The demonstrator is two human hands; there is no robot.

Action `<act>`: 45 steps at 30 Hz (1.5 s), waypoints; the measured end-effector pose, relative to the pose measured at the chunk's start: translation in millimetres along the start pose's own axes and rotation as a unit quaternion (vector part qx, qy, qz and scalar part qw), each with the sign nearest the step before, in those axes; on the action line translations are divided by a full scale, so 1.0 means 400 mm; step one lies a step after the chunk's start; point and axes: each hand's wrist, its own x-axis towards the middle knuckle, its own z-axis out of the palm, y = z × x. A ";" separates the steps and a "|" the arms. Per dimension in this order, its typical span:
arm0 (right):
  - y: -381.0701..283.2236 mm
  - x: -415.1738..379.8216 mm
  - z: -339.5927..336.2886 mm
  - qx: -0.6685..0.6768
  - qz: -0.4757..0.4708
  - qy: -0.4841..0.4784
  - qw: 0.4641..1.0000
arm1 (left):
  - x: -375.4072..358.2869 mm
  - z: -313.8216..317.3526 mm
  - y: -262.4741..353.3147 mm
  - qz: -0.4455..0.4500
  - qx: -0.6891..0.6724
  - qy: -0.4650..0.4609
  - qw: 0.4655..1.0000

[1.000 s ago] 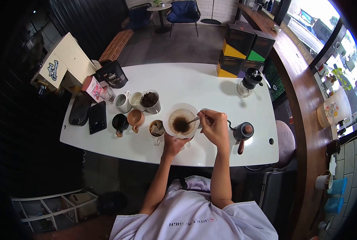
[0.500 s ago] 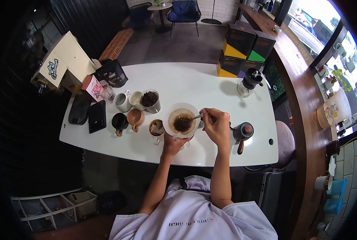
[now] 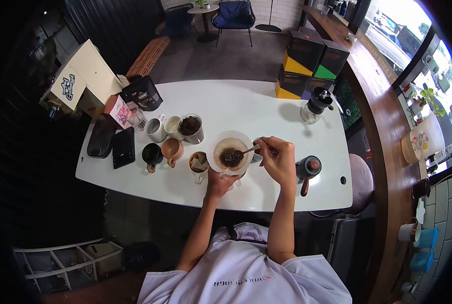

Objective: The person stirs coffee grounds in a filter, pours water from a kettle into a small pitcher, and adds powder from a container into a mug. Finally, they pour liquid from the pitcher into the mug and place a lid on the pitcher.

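My left hand is wrapped round the lower near side of a white coffee dripper. Inside it sits a stained paper filter with dark, wet coffee grounds at the bottom. Pinched in my right hand is a metal spoon, its bowl down among the grounds. Just left of the dripper stands a mug with used tea bags or filter paper in it. Part of another cup shows behind my right fingers. What is under the dripper is mostly hidden.
On the white table, left, stand several cups, a tumbler of dark grounds, a black pouch and a black tablet-like device. Rightward are a grey pot with wooden handle, a coffee grinder and stacked boxes.
My right hand has shifted slightly right and down with the spoon, whose bowl now shows with dark grounds on it. My left hand and the dripper stay nearly in place.
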 end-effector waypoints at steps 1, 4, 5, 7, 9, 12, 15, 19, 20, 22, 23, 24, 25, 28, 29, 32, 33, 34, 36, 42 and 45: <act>0.001 -0.001 -0.005 0.027 0.000 0.002 1.000 | -0.001 -0.001 -0.007 0.002 0.002 -0.012 1.000; -0.046 -0.005 -0.041 0.076 0.029 -0.031 0.996 | 0.001 0.004 0.003 -0.002 -0.005 -0.017 1.000; -0.064 -0.006 -0.054 0.097 0.058 -0.066 0.991 | 0.002 0.007 0.011 -0.007 -0.015 -0.010 1.000; -0.066 -0.009 -0.069 0.099 0.048 -0.077 0.991 | -0.001 0.009 0.008 -0.012 -0.037 -0.004 0.999; -0.065 -0.011 -0.074 0.102 0.038 -0.087 0.990 | -0.001 0.009 0.011 -0.016 -0.058 0.000 0.998; -0.060 -0.013 -0.074 0.113 0.016 -0.106 0.988 | 0.002 0.005 0.024 -0.024 -0.040 0.001 0.999; -0.055 -0.014 -0.063 0.105 0.010 -0.130 0.986 | 0.003 0.000 0.032 -0.015 -0.001 -0.012 1.000; -0.050 -0.013 -0.044 0.102 0.002 -0.140 0.985 | 0.002 0.001 0.028 -0.013 -0.006 -0.013 1.000; -0.048 -0.012 -0.040 0.094 0.001 -0.140 0.986 | 0.001 0.001 0.026 -0.002 -0.004 -0.017 1.000; -0.043 -0.009 -0.035 0.073 0.004 -0.146 0.987 | 0.002 -0.001 0.038 -0.012 -0.001 -0.014 1.000; -0.040 -0.007 -0.033 0.052 0.008 -0.151 0.987 | 0.003 -0.001 0.043 -0.022 0.002 -0.012 1.000; -0.034 -0.007 -0.029 0.052 0.008 -0.151 0.987 | 0.002 -0.001 0.038 -0.022 0.002 -0.012 1.000; -0.025 -0.007 -0.025 0.039 -0.005 -0.145 0.989 | 0.001 0.000 0.031 -0.022 0.003 -0.011 1.000; -0.024 -0.009 -0.018 0.043 -0.019 -0.119 0.992 | 0.001 0.008 0.035 -0.027 -0.025 0.001 0.999; -0.026 -0.011 -0.015 0.060 -0.019 -0.099 0.993 | 0.000 0.010 0.039 -0.035 -0.055 0.012 0.998; -0.051 -0.012 -0.025 0.105 -0.012 -0.085 0.991 | 0.006 0.006 0.050 -0.006 -0.014 0.003 1.000; -0.058 -0.014 -0.029 0.105 -0.011 -0.086 0.991 | 0.005 0.005 0.047 -0.007 -0.015 0.004 1.000; -0.063 -0.015 -0.035 0.107 -0.021 -0.091 0.990 | 0.003 0.006 0.041 -0.007 -0.022 0.004 1.000; -0.069 -0.017 -0.040 0.110 -0.031 -0.095 0.989 | 0.000 0.007 0.033 -0.008 -0.030 0.003 1.000; -0.050 -0.015 -0.032 0.079 -0.027 -0.121 0.989 | -0.003 0.010 0.019 -0.020 -0.058 0.002 0.998; -0.031 -0.010 -0.022 0.018 -0.042 -0.138 0.989 | -0.004 0.013 0.024 -0.035 -0.115 0.018 0.993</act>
